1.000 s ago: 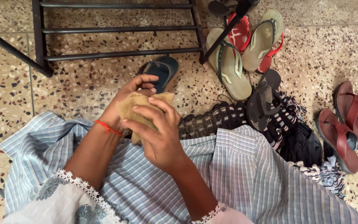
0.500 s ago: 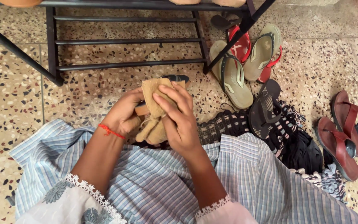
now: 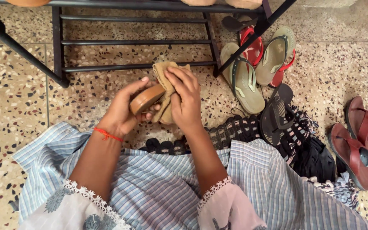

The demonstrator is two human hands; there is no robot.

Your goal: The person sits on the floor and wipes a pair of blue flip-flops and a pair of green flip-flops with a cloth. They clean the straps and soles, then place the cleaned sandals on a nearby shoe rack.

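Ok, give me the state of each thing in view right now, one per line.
left hand: gripping a brown sandal
brown sandal: held above the floor, tilted
right hand: pressing a tan cloth against the sandal
tan cloth: crumpled, draped over the sandal
shoe rack: upright, lower bars bare
maroon sandals: lying on the floor
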